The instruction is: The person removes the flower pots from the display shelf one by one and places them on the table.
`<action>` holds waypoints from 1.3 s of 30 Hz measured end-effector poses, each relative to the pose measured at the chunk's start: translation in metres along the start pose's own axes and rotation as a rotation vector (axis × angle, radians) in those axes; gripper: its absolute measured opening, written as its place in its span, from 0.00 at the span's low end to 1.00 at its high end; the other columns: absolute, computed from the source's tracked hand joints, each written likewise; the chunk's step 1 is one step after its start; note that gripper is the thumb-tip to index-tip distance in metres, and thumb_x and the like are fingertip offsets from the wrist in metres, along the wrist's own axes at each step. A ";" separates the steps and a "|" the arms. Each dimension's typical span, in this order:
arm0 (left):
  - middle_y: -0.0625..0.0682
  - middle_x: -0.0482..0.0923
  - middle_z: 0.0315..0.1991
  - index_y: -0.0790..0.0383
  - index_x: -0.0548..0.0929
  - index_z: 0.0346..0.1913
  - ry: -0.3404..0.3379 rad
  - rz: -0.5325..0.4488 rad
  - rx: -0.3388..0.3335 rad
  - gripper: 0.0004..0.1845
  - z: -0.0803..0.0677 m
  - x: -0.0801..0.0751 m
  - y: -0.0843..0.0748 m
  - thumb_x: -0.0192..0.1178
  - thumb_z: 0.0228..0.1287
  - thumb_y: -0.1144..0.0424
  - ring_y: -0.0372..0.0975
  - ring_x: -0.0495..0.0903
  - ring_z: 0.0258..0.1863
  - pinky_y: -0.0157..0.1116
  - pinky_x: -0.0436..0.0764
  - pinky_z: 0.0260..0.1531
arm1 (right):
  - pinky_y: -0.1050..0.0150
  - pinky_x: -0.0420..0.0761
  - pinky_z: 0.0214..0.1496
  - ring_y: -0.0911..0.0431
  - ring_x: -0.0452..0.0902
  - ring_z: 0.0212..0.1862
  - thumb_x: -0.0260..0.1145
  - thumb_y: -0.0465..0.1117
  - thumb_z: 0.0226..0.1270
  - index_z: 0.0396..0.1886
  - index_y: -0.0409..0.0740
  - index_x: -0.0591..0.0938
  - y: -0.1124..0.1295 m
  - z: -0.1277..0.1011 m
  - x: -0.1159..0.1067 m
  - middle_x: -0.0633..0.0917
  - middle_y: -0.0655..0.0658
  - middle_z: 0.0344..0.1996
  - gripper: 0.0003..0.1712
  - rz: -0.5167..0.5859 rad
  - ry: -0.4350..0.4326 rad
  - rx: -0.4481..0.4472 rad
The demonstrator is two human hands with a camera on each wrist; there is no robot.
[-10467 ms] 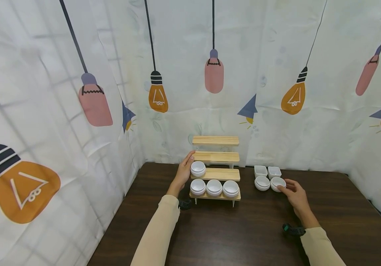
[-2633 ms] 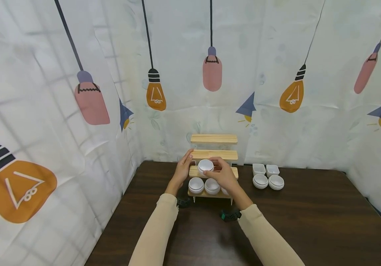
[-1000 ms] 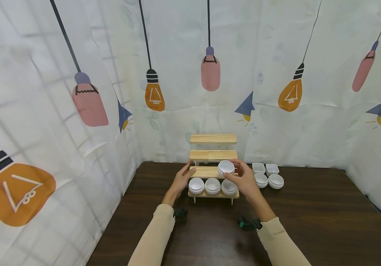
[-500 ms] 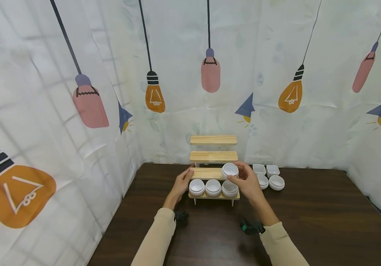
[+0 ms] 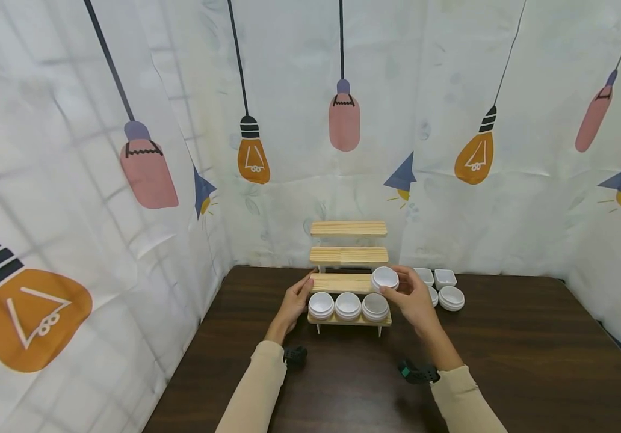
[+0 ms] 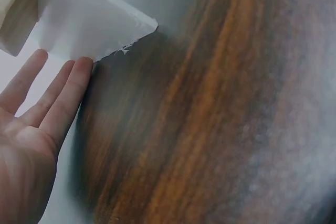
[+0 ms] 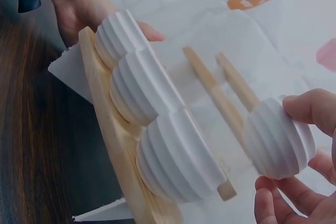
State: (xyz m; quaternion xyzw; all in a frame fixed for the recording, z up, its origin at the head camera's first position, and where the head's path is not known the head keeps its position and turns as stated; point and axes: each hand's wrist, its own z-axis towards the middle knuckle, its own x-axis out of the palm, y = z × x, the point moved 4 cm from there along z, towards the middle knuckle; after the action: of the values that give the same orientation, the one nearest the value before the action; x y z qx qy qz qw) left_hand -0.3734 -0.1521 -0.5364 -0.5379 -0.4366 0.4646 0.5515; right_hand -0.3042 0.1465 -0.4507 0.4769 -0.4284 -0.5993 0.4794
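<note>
My left hand (image 5: 292, 305), fingers nearly straight and slightly spread, tips at the left side of a stepped wooden stand (image 5: 340, 283); my right hand (image 5: 414, 300), thumb and fingers pinching one white ribbed bowl (image 5: 384, 277). Between them, three ribbed bowls (image 5: 348, 305) in a row on the lowest step; behind these, the pinched bowl at the second step's right end, resting or lifted I cannot tell. Farther right, on the bench (image 5: 532, 343), round bowls (image 5: 452, 297), then two square dishes (image 5: 444, 278).
</note>
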 end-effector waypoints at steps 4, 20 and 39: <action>0.57 0.67 0.76 0.39 0.68 0.77 -0.013 -0.024 0.001 0.28 -0.001 0.000 0.001 0.51 0.78 0.41 0.51 0.76 0.65 0.46 0.86 0.48 | 0.70 0.77 0.48 0.58 0.77 0.48 0.76 0.39 0.64 0.66 0.43 0.76 -0.004 0.000 -0.003 0.81 0.36 0.56 0.32 -0.019 -0.010 0.009; 0.47 0.61 0.80 0.35 0.67 0.76 -0.055 0.017 0.036 0.28 -0.003 0.002 -0.001 0.52 0.77 0.41 0.50 0.61 0.78 0.50 0.78 0.63 | 0.71 0.74 0.48 0.58 0.74 0.50 0.77 0.39 0.63 0.66 0.43 0.76 -0.019 -0.002 -0.016 0.79 0.40 0.56 0.32 -0.033 -0.063 0.018; 0.48 0.69 0.76 0.40 0.74 0.74 -0.128 0.032 0.088 0.25 -0.004 0.004 -0.001 0.53 0.78 0.43 0.44 0.72 0.66 0.31 0.79 0.40 | 0.75 0.77 0.47 0.61 0.74 0.50 0.73 0.36 0.67 0.71 0.42 0.72 -0.031 -0.008 -0.029 0.75 0.37 0.63 0.34 0.021 -0.095 0.074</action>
State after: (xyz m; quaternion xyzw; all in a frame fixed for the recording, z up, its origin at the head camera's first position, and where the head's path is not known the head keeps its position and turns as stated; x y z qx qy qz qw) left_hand -0.3686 -0.1487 -0.5352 -0.4894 -0.4414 0.5255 0.5380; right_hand -0.2988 0.1802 -0.4778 0.4610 -0.4776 -0.5997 0.4469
